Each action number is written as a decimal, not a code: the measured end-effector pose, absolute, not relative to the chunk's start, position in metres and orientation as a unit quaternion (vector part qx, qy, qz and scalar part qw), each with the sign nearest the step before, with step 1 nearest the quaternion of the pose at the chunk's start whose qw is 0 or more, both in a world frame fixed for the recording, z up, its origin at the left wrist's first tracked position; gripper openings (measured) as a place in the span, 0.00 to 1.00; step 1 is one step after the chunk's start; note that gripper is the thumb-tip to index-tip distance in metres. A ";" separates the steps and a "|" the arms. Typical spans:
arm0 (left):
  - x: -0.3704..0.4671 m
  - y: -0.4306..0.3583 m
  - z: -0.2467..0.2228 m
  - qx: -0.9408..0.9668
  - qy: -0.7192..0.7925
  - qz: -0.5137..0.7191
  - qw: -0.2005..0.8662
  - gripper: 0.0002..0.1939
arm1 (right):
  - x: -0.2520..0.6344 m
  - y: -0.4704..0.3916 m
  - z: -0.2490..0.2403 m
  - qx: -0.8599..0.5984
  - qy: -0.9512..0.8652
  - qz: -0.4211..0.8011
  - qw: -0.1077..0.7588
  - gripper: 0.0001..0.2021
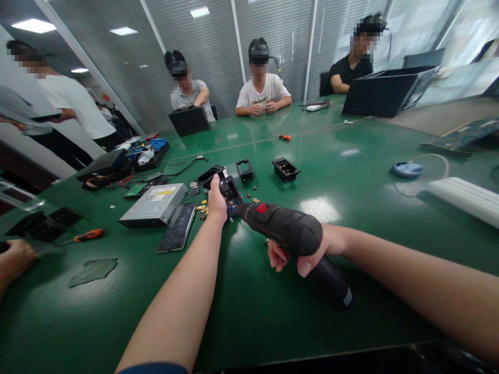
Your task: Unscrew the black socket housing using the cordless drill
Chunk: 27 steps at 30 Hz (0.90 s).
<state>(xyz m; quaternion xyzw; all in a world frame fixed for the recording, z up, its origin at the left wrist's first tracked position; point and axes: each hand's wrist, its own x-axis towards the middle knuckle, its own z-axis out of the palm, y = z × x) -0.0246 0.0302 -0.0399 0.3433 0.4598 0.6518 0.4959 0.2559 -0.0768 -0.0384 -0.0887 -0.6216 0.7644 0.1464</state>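
Observation:
My right hand [298,257] is wrapped round the grip of a black cordless drill [286,226] with a red mark on its side. The drill's nose points left, at a small black socket housing [231,193] with metal parts inside. Around that housing's left side my left hand [217,200] is closed, thumb up. Whether the bit touches a screw is too small to tell. Close by lie loose brass pieces [202,209], a black frame [245,170] and another open black housing [212,175]. Farther right sits a black housing with brass contacts [286,169].
Left of my forearm are a silver optical drive [156,204], a dark phone [177,227] and an orange screwdriver [89,235]. A co-worker's hand [17,259] shows at the left edge. Across the green table [331,135], people sit near black cases. A white power strip [465,200] lies right.

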 end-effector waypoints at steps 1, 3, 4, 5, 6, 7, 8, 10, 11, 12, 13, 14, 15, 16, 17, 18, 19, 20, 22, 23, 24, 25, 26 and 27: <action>-0.024 0.030 -0.040 0.338 0.464 0.656 0.489 0.38 | 0.256 -0.077 -0.038 -0.090 -0.621 0.765 0.145 0.26; -0.023 0.031 -0.041 0.335 0.468 0.656 0.488 0.37 | 0.257 -0.078 -0.036 -0.087 -0.623 0.765 0.142 0.26; -0.023 0.030 -0.041 0.335 0.469 0.653 0.491 0.37 | 0.257 -0.078 -0.035 -0.084 -0.623 0.765 0.141 0.26; -0.023 0.030 -0.041 0.336 0.470 0.650 0.493 0.38 | 0.257 -0.078 -0.035 -0.083 -0.623 0.765 0.140 0.26; -0.023 0.030 -0.040 0.337 0.472 0.648 0.494 0.38 | 0.256 -0.078 -0.035 -0.083 -0.622 0.766 0.140 0.26; -0.023 0.030 -0.040 0.339 0.472 0.647 0.494 0.38 | 0.256 -0.077 -0.035 -0.084 -0.621 0.767 0.141 0.26; -0.023 0.030 -0.040 0.340 0.471 0.646 0.494 0.38 | 0.255 -0.077 -0.036 -0.085 -0.620 0.767 0.142 0.26; -0.024 0.031 -0.041 0.342 0.468 0.649 0.493 0.38 | 0.254 -0.076 -0.038 -0.084 -0.622 0.765 0.145 0.26; -0.024 0.031 -0.041 0.343 0.466 0.651 0.492 0.38 | 0.253 -0.075 -0.039 -0.082 -0.624 0.763 0.147 0.26; -0.024 0.031 -0.042 0.343 0.465 0.652 0.491 0.39 | 0.252 -0.075 -0.040 -0.079 -0.626 0.762 0.148 0.26; -0.025 0.031 -0.042 0.345 0.463 0.653 0.490 0.39 | 0.252 -0.075 -0.041 -0.078 -0.627 0.761 0.148 0.26; -0.025 0.031 -0.042 0.346 0.462 0.653 0.491 0.40 | 0.252 -0.075 -0.041 -0.077 -0.626 0.762 0.148 0.26; -0.025 0.031 -0.042 0.347 0.461 0.653 0.491 0.40 | 0.252 -0.075 -0.040 -0.077 -0.626 0.762 0.148 0.26; -0.025 0.031 -0.042 0.347 0.462 0.652 0.491 0.40 | 0.252 -0.075 -0.038 -0.079 -0.626 0.762 0.147 0.26; -0.025 0.031 -0.042 0.346 0.462 0.652 0.492 0.40 | 0.253 -0.076 -0.037 -0.081 -0.627 0.761 0.146 0.26; -0.025 0.031 -0.042 0.345 0.464 0.651 0.492 0.40 | 0.254 -0.077 -0.035 -0.083 -0.630 0.758 0.146 0.25; -0.025 0.031 -0.042 0.343 0.464 0.651 0.493 0.40 | 0.255 -0.077 -0.033 -0.085 -0.632 0.756 0.146 0.25; -0.025 0.031 -0.042 0.341 0.465 0.651 0.494 0.40 | 0.255 -0.078 -0.031 -0.086 -0.634 0.755 0.145 0.25; -0.025 0.032 -0.042 0.340 0.467 0.649 0.496 0.40 | 0.255 -0.078 -0.030 -0.084 -0.632 0.757 0.143 0.25; -0.025 0.032 -0.042 0.339 0.468 0.649 0.495 0.40 | 0.255 -0.078 -0.030 -0.082 -0.632 0.757 0.144 0.25; -0.025 0.032 -0.043 0.339 0.468 0.651 0.493 0.39 | 0.255 -0.079 -0.030 -0.081 -0.633 0.756 0.145 0.25; -0.026 0.032 -0.043 0.338 0.467 0.654 0.490 0.38 | 0.254 -0.079 -0.030 -0.080 -0.636 0.754 0.147 0.25; -0.026 0.032 -0.043 0.338 0.465 0.657 0.487 0.37 | 0.255 -0.079 -0.029 -0.080 -0.638 0.751 0.150 0.25; -0.026 0.032 -0.043 0.340 0.462 0.660 0.485 0.36 | 0.255 -0.080 -0.029 -0.083 -0.639 0.749 0.152 0.25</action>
